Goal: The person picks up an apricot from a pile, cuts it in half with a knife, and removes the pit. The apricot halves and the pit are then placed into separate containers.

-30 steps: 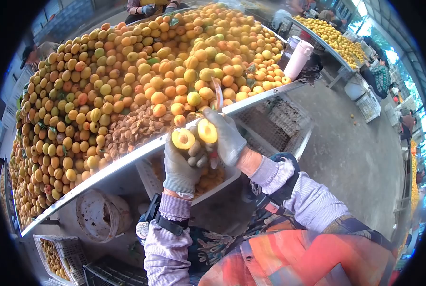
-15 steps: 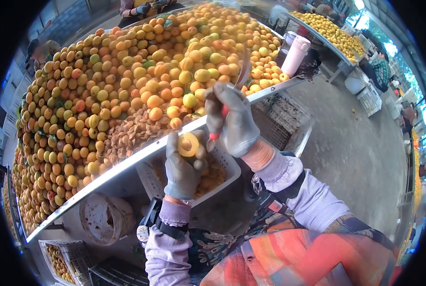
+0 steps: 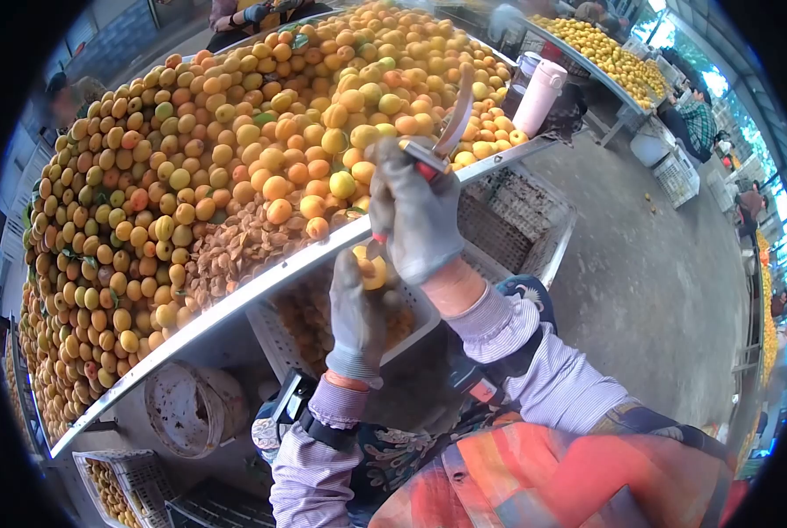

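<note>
Left grip [image 3: 356, 308] around apricot half [image 3: 375, 272], curved knife [image 3: 459, 121] in right grip [image 3: 417, 209].

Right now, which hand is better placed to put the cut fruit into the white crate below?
Probably the left hand: it holds the cut fruit and appears above the white crate, while the right hand grips a curved knife.

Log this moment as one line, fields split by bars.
left hand: holds cut fruit | right hand: grips curved knife | brown pieces: beside fruit heap
</note>
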### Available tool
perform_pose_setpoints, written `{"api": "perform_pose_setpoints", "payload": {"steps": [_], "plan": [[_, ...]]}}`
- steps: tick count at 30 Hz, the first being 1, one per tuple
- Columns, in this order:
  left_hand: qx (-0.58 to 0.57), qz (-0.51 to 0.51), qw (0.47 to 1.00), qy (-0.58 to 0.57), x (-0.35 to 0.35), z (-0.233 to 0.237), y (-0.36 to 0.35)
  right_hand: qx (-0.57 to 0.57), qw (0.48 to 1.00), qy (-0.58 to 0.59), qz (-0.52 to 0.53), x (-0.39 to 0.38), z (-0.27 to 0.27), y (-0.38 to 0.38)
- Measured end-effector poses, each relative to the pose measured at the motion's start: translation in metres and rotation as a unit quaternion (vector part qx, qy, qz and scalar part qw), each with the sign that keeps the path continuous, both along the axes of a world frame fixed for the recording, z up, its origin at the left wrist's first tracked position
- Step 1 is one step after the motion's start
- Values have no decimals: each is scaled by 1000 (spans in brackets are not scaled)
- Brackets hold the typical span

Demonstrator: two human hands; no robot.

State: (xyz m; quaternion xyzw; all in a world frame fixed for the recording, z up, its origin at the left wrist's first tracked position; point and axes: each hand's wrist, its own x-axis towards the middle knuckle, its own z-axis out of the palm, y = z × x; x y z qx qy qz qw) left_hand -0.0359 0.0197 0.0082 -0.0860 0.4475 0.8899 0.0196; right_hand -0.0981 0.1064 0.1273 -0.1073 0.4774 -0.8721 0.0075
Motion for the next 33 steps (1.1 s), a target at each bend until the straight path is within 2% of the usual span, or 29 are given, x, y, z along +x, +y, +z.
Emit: {"api": "perform_pose_setpoints", "payload": {"steps": [1,2,5,6,8,9,11,14,15,17,18,20,22,23,24,25,26,27,29,30,32,33], "plan": [[-197,74,974,85,3,11,4,0,1000,0,1,4,-1,-4],[-383,144,898,164,5,17,7,13,999,25,-21,8,-3,-9],[-383,174,902,92,5,15,13,10,999,32,-36,3,-11,-10],[-384,173,902,93,6,17,12,-41,999,-23,-18,-7,-18,-6],[-303,113,945,38,7,22,7,-127,983,-133,15,-23,-27,0],[-303,113,945,39,7,18,5,-128,983,-133,15,-30,-32,4],[-333,117,931,90,2,-4,3,-210,944,-251,41,-40,-43,10],[-375,123,903,166,-5,-30,2,-224,937,-261,56,-38,-48,18],[-376,122,904,165,1,-11,6,-244,929,-272,63,-36,-49,19],[-194,114,974,0,12,46,18,-261,915,-302,52,-40,-57,19],[-194,112,974,1,8,32,17,-276,901,-332,44,-42,-63,19],[-24,42,996,73,-1,-7,10,-299,891,-336,66,-50,-87,24],[-35,53,996,68,3,6,11,-323,879,-340,87,-48,-81,22],[-44,62,995,63,5,10,12,-256,917,-303,34,-43,-66,19],[-44,59,995,62,0,-9,11,-186,946,-264,-22,-37,-49,15],[-205,84,970,97,-9,-43,8,-131,965,-223,-47,-31,-39,11],[-359,107,918,131,-14,-61,8,-85,983,-159,-40,-24,-31,9],[-358,106,918,133,-12,-48,15,-39,994,-95,-32,-18,-27,6],[-521,253,807,115,1,-8,31,21,997,-21,-67,-6,-22,-3],[-520,252,808,114,1,-6,30,1,997,-49,-53,-3,-24,-6],[-386,199,894,106,2,-4,25,-41,990,-125,-46,-6,-31,-5],[-388,202,893,106,3,2,24,-65,981,-173,-52,-16,-40,-1]]}}
